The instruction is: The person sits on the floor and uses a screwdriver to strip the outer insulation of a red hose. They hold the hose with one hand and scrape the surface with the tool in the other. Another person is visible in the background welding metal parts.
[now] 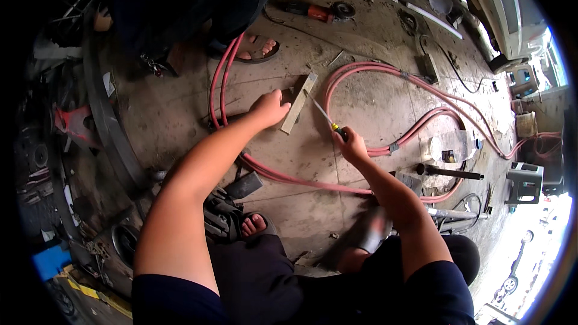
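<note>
My right hand (352, 145) is wrapped round the black and yellow handle of a screwdriver (325, 114). Its thin shaft slants up to the left, and the tip meets a flat, pale, narrow bar (296, 107) low over the floor. Just left of that bar is my left hand (269, 110), its fingers curled closed. A small dark piece shows between this hand and the bar, but what the fingers grip, if anything, is hidden.
Red twin hoses (361, 67) loop over the concrete floor around my hands. An angle grinder (319, 12) lies at the far side. Another person's sandalled foot (259, 48) stands beyond my left hand. A clear plastic jug (451, 146) and a dark metal bar (450, 172) lie to the right.
</note>
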Motion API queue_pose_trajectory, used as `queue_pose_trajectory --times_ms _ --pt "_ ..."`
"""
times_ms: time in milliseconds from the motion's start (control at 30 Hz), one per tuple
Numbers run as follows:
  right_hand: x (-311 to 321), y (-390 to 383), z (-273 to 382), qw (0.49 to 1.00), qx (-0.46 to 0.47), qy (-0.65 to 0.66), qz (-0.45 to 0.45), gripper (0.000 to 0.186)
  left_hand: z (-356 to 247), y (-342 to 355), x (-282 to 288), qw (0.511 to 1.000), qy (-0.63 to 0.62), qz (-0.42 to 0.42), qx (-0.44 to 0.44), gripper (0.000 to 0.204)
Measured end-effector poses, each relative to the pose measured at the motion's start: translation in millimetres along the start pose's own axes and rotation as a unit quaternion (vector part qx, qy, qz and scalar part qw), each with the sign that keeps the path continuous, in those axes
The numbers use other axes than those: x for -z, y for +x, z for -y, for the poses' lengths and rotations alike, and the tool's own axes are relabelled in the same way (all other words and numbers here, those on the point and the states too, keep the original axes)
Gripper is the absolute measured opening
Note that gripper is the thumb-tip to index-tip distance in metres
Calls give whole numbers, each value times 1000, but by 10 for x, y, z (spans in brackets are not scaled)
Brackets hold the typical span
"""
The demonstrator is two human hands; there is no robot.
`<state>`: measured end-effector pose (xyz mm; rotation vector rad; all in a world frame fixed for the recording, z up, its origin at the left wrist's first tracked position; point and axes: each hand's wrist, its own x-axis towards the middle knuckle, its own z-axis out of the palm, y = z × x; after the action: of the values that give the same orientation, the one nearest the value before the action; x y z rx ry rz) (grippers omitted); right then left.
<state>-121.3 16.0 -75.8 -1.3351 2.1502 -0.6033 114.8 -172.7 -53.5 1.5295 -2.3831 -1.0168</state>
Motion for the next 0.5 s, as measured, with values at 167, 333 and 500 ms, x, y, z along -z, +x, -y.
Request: queue_pose_trajectory --times_ms 167,333,500 --pt "-12 133 97 998 17 -57 15 42 174 -132 -299 999 -37 14 12 42" --pt "164 245 0 986 25 -166 6 42 74 15 -157 999 -27 13 39 44" --pt "170 163 -75 984 63 -165 -9 40 242 35 -197 999 -19 -2 42 44"
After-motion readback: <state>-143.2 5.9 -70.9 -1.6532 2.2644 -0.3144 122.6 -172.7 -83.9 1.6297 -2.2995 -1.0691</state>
